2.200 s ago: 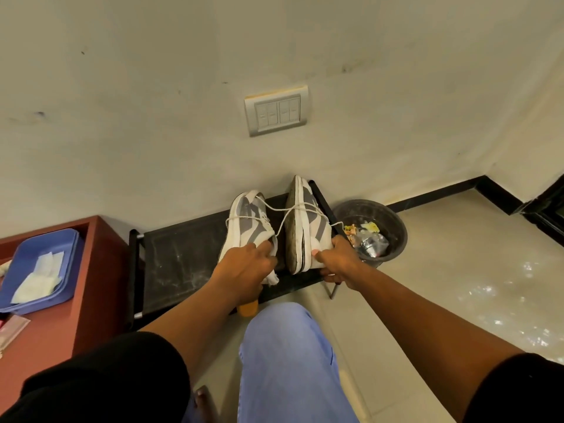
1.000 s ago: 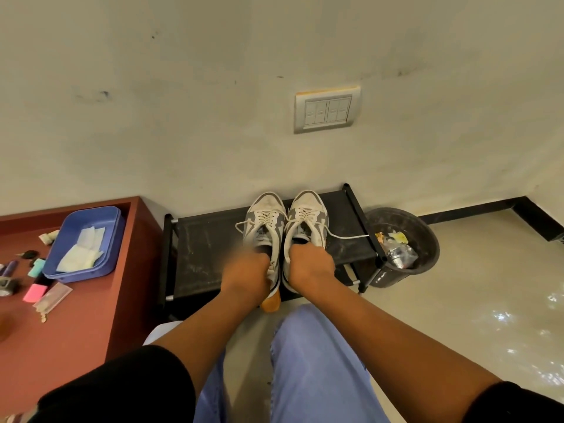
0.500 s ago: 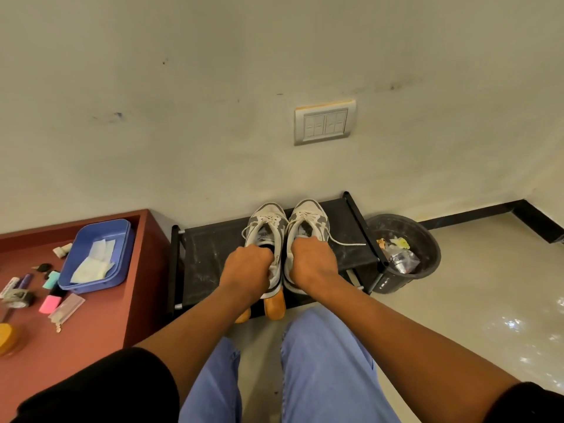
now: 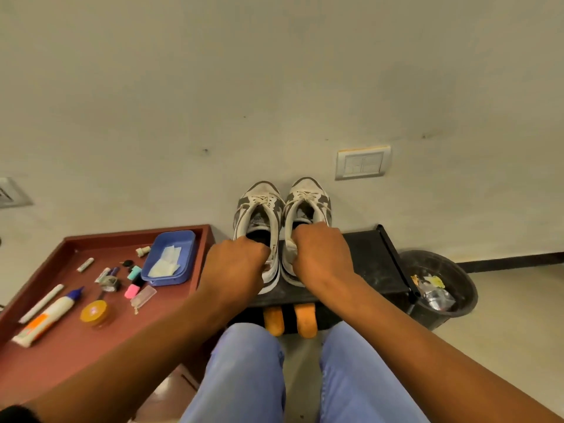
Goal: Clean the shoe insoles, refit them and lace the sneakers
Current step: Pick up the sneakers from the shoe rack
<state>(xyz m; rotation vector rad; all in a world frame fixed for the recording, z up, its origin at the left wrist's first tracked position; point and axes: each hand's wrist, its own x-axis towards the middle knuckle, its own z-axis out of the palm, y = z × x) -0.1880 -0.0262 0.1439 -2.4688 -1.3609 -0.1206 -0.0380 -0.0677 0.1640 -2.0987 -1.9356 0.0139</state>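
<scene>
Two laced sneakers held by their heels on a black rack

The left sneaker (image 4: pixel 258 222) and right sneaker (image 4: pixel 306 215), scuffed white and grey-brown with rounded toes, stand side by side on the dusty black rack (image 4: pixel 370 270), long axes running away toward the wall, toes farthest. The left hand (image 4: pixel 236 268) and right hand (image 4: pixel 320 256) each curl around a heel collar, fingers hooked inside.

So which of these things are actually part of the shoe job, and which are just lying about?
Part of the job:
- left sneaker, gripped by the left hand
- right sneaker, gripped by the right hand
- black rack they stand on

Just lying about:
- blue tray
- glue bottle
- pink eraser
- waste bin
- wall switch
</scene>
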